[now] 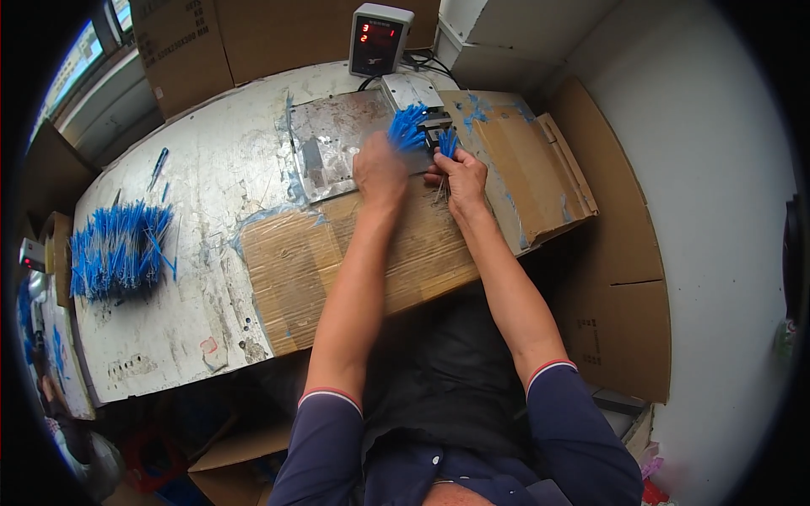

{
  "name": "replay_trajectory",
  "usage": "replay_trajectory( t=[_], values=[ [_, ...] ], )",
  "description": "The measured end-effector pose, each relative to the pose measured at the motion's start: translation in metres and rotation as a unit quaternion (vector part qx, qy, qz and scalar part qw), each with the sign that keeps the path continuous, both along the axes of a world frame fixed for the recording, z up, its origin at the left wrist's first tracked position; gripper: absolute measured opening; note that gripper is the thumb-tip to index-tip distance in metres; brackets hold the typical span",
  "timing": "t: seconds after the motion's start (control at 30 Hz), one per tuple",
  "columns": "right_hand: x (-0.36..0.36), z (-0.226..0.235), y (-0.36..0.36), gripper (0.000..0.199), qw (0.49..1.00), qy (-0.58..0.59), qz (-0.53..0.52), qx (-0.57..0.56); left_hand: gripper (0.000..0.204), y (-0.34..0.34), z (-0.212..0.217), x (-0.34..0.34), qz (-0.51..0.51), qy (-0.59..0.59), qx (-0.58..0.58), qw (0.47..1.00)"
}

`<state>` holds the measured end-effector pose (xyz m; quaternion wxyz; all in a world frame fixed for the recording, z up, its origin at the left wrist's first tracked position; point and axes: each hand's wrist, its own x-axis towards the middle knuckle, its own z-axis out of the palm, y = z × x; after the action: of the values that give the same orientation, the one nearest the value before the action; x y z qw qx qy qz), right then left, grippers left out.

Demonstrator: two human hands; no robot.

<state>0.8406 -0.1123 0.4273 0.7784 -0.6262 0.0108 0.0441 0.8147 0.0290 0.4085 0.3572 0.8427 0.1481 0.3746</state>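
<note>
both forearms ran up from the near edge over a cardboard sheet (337, 278) taped to the counter (202, 228). left hand (380, 173) had its fingers closed round a bunch of blue wire pieces (407, 128), held just left of a small metal device (434, 126). right hand (460, 177) pinched a smaller blue bunch (448, 142) at the device's near side, fingers shut on it. far left on the counter lay a big pile of blue wires (118, 249), well apart. behind the device stood a grey counter box w/ red digits (380, 40), against cardboard boxes (253, 38).
</note>
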Motion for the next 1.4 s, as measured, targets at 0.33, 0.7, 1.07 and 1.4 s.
replay_trajectory(
  t=[0.33, 0.7, 1.07, 1.4],
  values=[
    [-0.005, 0.003, 0.0, 0.007, 0.996, -0.02, -0.025, -0.085, 0.019, 0.0, 0.0, -0.002, -0.008, 0.025, 0.039, 0.999],
    [0.001, 0.004, 0.007, 0.014, 0.996, -0.013, -0.046, -0.08, 0.023, -0.001, 0.004, -0.005, 0.032, 0.007, -0.008, 0.999],
    [0.015, 0.011, 0.032, 0.012, 0.986, -0.001, -0.1, -0.136, 0.023, 0.003, -0.005, 0.003, 0.04, -0.048, -0.015, 0.998],
    [0.003, 0.005, 0.017, 0.007, 0.998, 0.038, -0.019, 0.043, 0.021, 0.001, 0.0, -0.003, 0.005, 0.007, 0.002, 1.0]
  ],
)
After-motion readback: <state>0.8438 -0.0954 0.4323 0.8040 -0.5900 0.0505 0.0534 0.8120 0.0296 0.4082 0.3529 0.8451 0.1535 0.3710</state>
